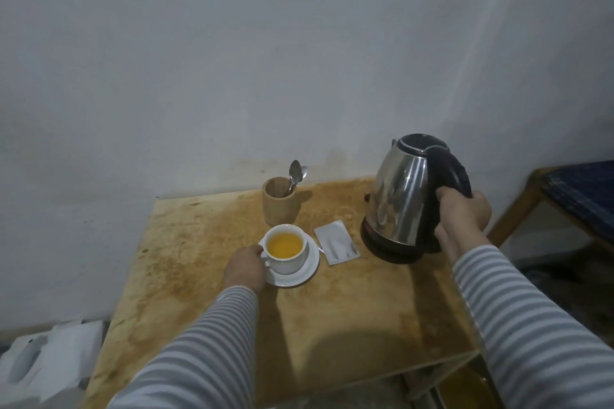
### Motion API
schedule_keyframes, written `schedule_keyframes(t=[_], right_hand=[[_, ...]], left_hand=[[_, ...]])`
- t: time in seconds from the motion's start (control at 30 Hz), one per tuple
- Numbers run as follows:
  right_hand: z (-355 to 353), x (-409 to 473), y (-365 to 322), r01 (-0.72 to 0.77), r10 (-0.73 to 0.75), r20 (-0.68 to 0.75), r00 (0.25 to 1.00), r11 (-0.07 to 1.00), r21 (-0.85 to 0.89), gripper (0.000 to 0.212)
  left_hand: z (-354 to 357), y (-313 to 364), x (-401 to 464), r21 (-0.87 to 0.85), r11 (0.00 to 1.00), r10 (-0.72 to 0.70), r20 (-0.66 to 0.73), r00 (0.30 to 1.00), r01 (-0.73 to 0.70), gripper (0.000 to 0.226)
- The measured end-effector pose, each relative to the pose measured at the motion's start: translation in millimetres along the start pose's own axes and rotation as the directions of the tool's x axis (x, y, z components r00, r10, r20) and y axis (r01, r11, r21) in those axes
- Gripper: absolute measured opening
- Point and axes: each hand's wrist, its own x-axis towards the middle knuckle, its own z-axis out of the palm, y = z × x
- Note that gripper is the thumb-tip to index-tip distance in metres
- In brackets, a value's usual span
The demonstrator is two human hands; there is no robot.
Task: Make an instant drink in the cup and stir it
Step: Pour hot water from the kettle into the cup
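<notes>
Wooden table (349,309) in front of me, top blotched with brown staining, heaviest toward the far right. Pale bare wall (232,60) right behind it, with faint marks low down near the table's far edge. Round wooden holder (278,206) upright at the far middle of the table. Floor, near left: crumpled white packaging (56,359). Far right: wooden frame (518,206) carrying dark blue fabric (584,196). Under the table's near right corner, something yellowish (465,385), too dim to tell.

Glossy steel kettle (397,196), matt wooden holder (280,201), stained wood table (349,305).
</notes>
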Motion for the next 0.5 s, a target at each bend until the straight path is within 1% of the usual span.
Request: schedule_keyframes(t=[0.13, 0.23, 0.37, 0.5], right_hand=[[-7.1, 10.3, 12.0, -0.006, 0.006, -0.059, 0.998, 1.0, 0.002, 0.021], [-9.8, 15.9, 18.8, -0.024, 0.025, -0.071, 0.997, 1.0, 0.014, 0.024], [-4.6, 20.3, 22.7, 0.031, -0.031, -0.022, 0.999, 0.999, -0.029, 0.025], [6.8, 21.5, 21.3, 0.04, -0.038, 0.032, 0.999, 0.998, -0.039, 0.029]], left_hand=[[1.4, 0.0, 0.4, 0.002, 1.0, 0.009, -0.008, 1.0, -0.009, 0.039], [4.3, -1.5, -0.3, 0.012, 1.0, 0.015, -0.024, 1.0, -0.015, 0.039], [7.3, -2.8, -1.7, 0.019, 1.0, 0.014, -0.051, 0.999, -0.013, 0.042], [7.4, -2.1, -2.1, 0.033, 0.999, 0.018, -0.045, 0.999, -0.017, 0.042]])
